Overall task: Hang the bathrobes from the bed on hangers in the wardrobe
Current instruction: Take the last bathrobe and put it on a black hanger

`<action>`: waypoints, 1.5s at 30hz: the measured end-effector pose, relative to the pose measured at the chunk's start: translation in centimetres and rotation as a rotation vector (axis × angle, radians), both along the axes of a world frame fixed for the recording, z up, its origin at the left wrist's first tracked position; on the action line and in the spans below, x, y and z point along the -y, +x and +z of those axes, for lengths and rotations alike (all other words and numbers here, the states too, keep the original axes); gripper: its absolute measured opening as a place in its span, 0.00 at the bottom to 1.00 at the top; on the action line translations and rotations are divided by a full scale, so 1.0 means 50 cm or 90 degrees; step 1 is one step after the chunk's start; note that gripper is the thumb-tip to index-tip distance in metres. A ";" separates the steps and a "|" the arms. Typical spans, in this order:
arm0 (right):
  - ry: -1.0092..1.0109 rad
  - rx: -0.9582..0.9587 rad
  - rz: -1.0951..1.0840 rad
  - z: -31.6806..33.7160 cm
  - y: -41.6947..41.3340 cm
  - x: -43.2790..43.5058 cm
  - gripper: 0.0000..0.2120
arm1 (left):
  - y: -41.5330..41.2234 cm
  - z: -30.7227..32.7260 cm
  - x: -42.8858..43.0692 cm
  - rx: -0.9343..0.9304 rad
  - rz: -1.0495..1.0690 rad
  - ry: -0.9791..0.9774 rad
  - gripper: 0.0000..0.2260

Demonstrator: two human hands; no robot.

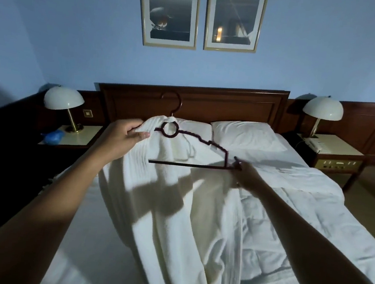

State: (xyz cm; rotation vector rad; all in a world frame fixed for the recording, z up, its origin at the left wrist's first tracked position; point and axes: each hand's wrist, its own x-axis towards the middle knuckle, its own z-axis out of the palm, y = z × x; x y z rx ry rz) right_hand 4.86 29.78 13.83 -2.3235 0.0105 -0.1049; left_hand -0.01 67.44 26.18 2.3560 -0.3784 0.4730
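- Blue-walled bedroom: we are facing the white bed (311,222).
- Left hand (125,136): we are pinching the collar of the bathrobe (174,220).
- Right hand (246,174): we are gripping one end of the dark hanger (179,164).

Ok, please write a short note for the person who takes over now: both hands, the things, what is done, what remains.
Left hand pinches the bathrobe at its collar.
Right hand grips the right end of the hanger.
The bathrobe is held up over the bed, with its lower part trailing down.
Done: the hanger's left end is under the bathrobe.
Left: cover the bare right end, then carry it to the wardrobe, which is not in view.
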 end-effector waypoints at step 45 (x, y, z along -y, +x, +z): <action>0.006 0.418 0.033 0.375 -0.076 -0.144 0.11 | -0.015 -0.031 0.155 0.214 0.149 0.238 0.15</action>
